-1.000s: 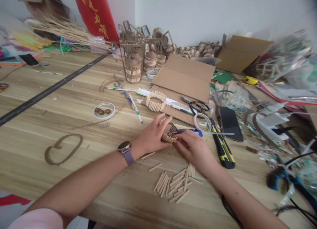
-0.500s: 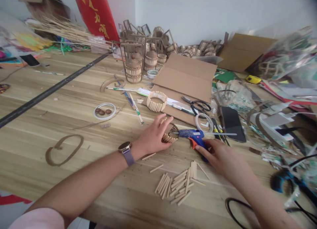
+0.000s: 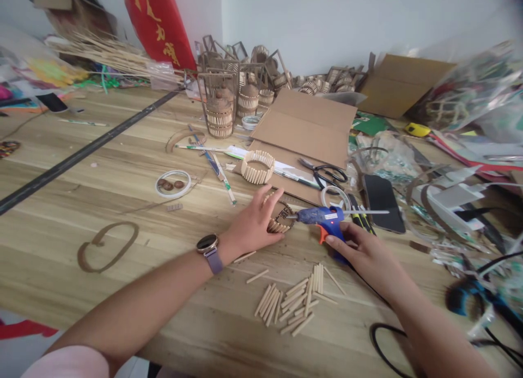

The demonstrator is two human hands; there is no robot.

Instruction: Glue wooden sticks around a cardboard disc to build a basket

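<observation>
My left hand [image 3: 259, 217] curls around a small ring of wooden sticks [image 3: 281, 225], thumb at the near side and fingers over the far side. Part of the ring is hidden behind the hand. In my right hand [image 3: 363, 250] is a blue hot glue gun [image 3: 322, 217] with an orange trigger and a clear glue stick out of its back. Its nozzle points left, at the ring's inside right edge. Short wooden sticks [image 3: 296, 304] lie loose in a pile nearer me. Beyond my left hand stands a finished-looking ring of pale sticks [image 3: 258, 168].
Scissors [image 3: 327, 174], tape rolls [image 3: 172, 184] and a phone [image 3: 384, 203] lie around the work spot. Cardboard [image 3: 306, 122] lies behind, with small stick buckets [image 3: 219, 116] at the back. A brown strip loop [image 3: 108, 247] is at left; a black cable [image 3: 388, 334] is at right.
The glue gun has shifted slightly right and levelled out in my right hand, its nozzle still by the ring. My left hand stays around the ring, nearly still.
</observation>
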